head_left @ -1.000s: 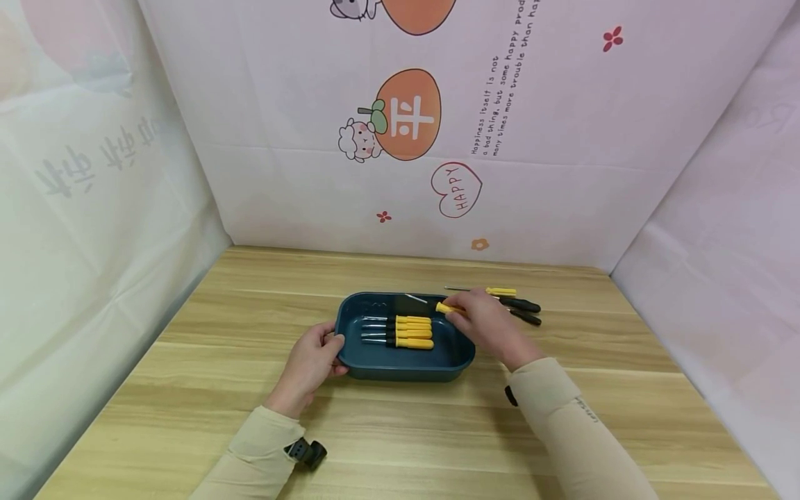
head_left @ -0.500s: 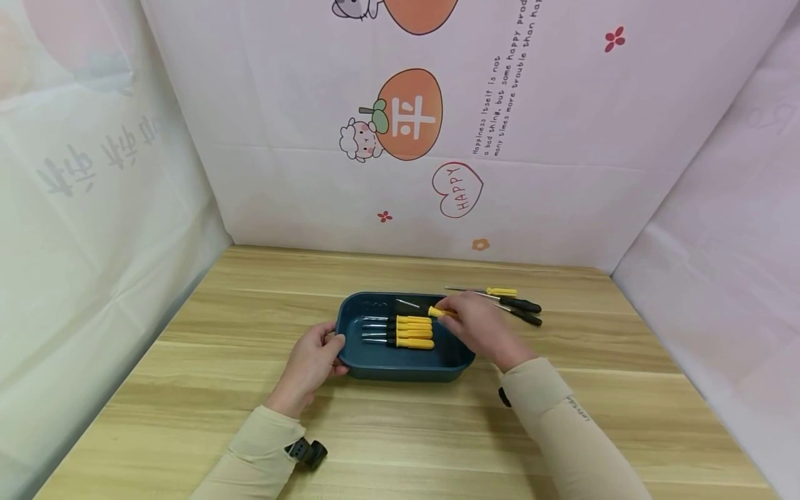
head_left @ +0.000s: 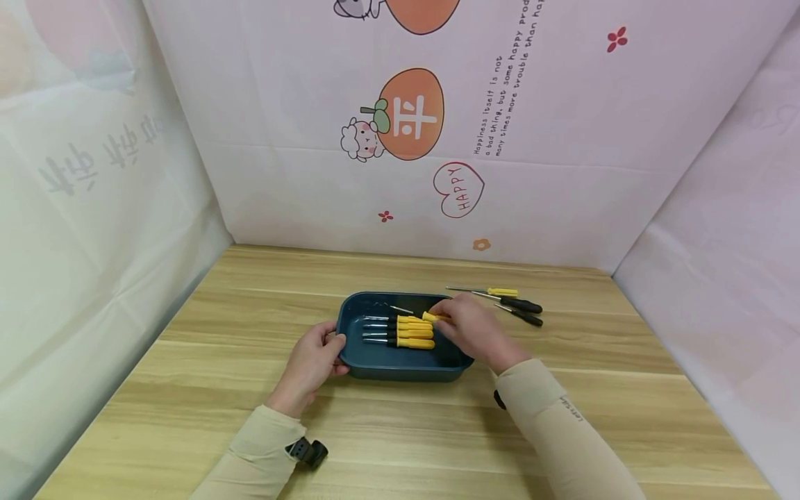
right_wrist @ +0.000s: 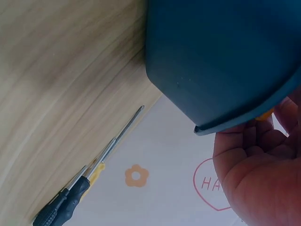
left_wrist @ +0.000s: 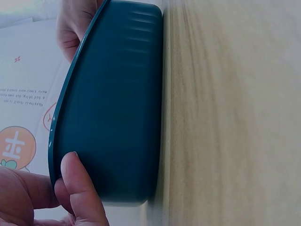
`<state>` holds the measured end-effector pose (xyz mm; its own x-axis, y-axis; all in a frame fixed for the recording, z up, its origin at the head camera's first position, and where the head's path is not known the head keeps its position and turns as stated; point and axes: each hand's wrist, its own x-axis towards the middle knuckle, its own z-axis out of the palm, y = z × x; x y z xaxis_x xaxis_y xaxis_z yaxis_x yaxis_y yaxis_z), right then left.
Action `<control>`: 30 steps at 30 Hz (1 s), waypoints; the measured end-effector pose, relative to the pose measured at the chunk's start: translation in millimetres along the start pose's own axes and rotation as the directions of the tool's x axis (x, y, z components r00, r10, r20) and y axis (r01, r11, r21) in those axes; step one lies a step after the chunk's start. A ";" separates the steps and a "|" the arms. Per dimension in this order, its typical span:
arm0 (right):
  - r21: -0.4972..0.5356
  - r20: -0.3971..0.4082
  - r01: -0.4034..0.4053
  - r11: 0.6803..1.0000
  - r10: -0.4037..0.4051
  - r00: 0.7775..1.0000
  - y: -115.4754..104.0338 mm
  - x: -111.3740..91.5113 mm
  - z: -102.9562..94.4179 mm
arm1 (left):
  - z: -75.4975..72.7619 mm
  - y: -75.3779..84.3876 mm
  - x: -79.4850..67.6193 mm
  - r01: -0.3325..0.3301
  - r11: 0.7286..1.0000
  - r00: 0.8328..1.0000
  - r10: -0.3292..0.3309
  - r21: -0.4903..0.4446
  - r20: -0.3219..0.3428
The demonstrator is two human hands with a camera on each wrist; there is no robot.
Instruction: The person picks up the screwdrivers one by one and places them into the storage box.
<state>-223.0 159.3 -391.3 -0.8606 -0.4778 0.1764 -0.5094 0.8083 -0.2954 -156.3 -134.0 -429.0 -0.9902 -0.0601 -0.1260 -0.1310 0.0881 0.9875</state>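
Observation:
A dark teal bin (head_left: 406, 373) stands on the wooden table. My left hand (head_left: 315, 357) grips its left end, thumb and fingers on either side of the rim; the left wrist view shows the bin's wall (left_wrist: 108, 103) close up. Inside lie several yellow-handled screwdrivers (head_left: 415, 344) side by side, shafts to the left. Over the bin's right half, my right hand (head_left: 471, 326) pinches another screwdriver by its yellow handle (head_left: 432, 317), its shaft (head_left: 401, 309) slanting left near the back wall. In the right wrist view the bin wall hides most of that screwdriver.
Behind and right of the bin lie a yellow-handled screwdriver (head_left: 502, 292) and two black-handled screwdrivers (head_left: 521, 305), (head_left: 527, 319) on the table. Printed cloth (head_left: 300, 173) walls in the table at the back and both sides.
My right hand has moved left and slightly down with the held screwdriver, bringing it closer to the row in the bin. My left hand and the bin have stayed in place.

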 end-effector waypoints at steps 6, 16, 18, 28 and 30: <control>0.005 0.036 -0.020 1.000 0.020 0.999 -2.8 1.2 3.0 | 0.0 -0.4 0.1 0.000 1.000 1.000 0.000 -0.003 -0.003; 0.009 0.063 -0.014 1.000 0.014 0.998 -8.3 3.1 6.2 | 0.5 -1.2 0.9 0.004 1.000 1.000 -0.004 -0.007 -0.006; 0.012 0.069 -0.013 1.000 0.012 0.998 -9.7 3.1 6.3 | 0.5 -1.1 0.8 0.004 1.000 1.000 -0.004 -0.007 -0.007; 0.026 0.102 -0.028 0.999 0.025 0.994 -14.5 4.1 12.6 | 0.4 -0.2 0.1 0.002 1.000 1.000 -0.002 -0.006 -0.008; 0.027 0.109 -0.036 0.999 0.033 0.994 -15.8 4.3 13.2 | 0.5 0.0 0.0 0.002 1.000 1.000 -0.002 -0.005 -0.010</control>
<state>-218.6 139.9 -398.3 -0.8719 -0.4855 0.0634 -0.4779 0.8155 -0.3266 -156.3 -133.4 -429.1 -0.9894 -0.0699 -0.1271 -0.1327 0.0835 0.9876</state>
